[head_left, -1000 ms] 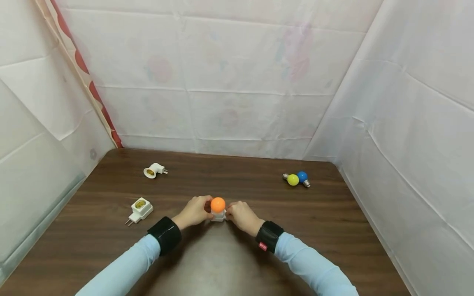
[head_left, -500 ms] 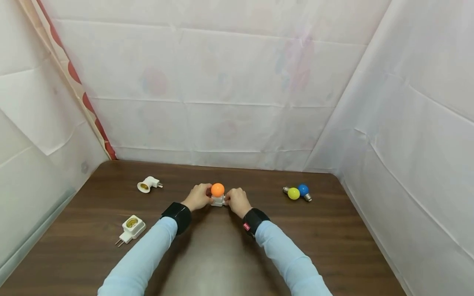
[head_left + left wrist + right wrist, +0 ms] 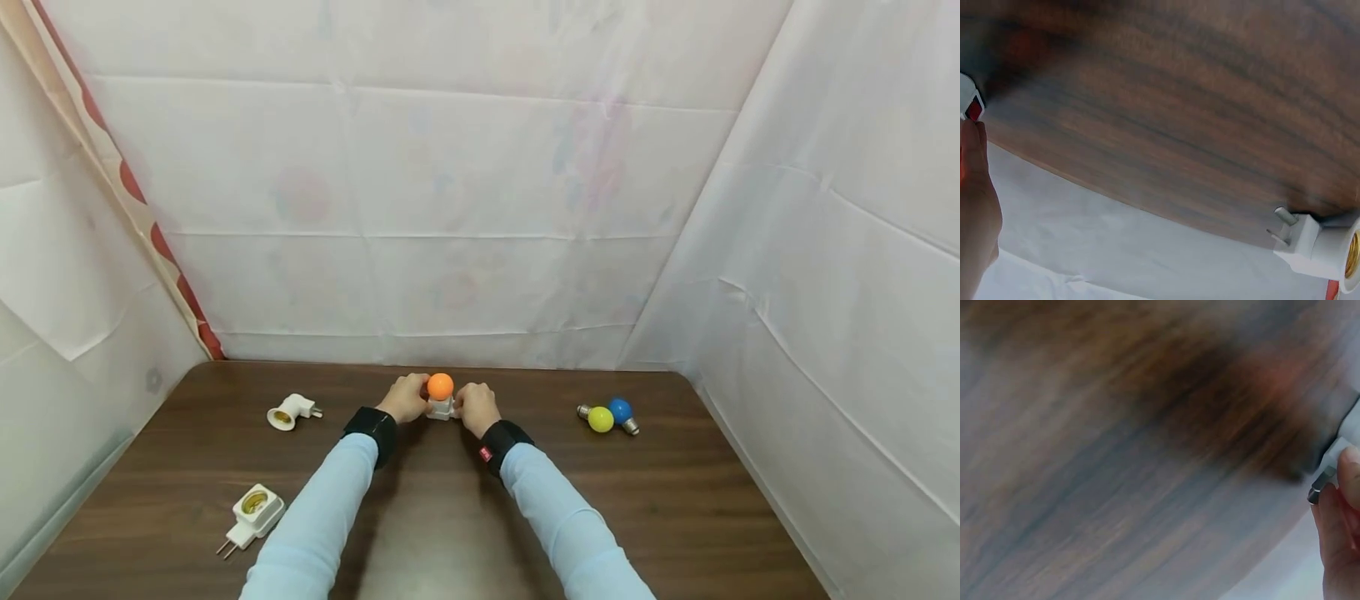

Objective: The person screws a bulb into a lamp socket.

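Observation:
Near the far edge of the table, an orange bulb [image 3: 440, 386] stands upright in a white plug-in lamp socket [image 3: 439, 409] in the head view. My left hand [image 3: 405, 399] holds the socket's left side between thumb and fingers. In the left wrist view its fingertips [image 3: 974, 134] touch the socket beside a red switch [image 3: 974, 109]. From the right, my right hand [image 3: 478, 408] pinches the socket's plug end. A metal prong [image 3: 1321, 481] shows by the thumb and finger in the right wrist view. The socket's far side is hidden.
At the left lie an angled white socket [image 3: 294, 411] and a second square white socket [image 3: 256, 511]; neither has a bulb. A yellow bulb [image 3: 601, 419] and a blue bulb [image 3: 620, 410] lie together at the right. White sheets [image 3: 465, 208] hang behind and beside the brown table [image 3: 675, 517].
Both hands have moved forward with the socket and orange bulb, toward the table's far edge. The head view has tilted up, so the table sits lower in it.

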Demonstrator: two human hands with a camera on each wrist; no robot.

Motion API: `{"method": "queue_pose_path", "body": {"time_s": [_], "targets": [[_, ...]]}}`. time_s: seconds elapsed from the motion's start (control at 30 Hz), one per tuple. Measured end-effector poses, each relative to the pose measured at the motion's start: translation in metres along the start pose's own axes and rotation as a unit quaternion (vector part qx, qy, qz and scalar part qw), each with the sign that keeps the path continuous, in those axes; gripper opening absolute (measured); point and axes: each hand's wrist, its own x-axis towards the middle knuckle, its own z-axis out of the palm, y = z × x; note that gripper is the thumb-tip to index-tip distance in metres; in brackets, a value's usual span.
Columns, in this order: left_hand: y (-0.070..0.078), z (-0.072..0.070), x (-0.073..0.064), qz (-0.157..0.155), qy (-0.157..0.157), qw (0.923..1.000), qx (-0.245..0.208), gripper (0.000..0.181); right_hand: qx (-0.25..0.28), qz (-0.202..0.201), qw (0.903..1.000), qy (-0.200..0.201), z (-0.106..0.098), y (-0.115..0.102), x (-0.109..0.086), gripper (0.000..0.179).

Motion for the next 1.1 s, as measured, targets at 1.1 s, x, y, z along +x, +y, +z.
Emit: {"method": "queue_pose_path", "body": {"time_s": [1.1], "targets": [[-0.002, -0.006, -0.001, -0.057, -0.038, 0.9975, -0.015, 0.070, -0.059, -0.042, 0.9939, -0.083, -0.004, 0.010, 0.012, 0.044]]}}
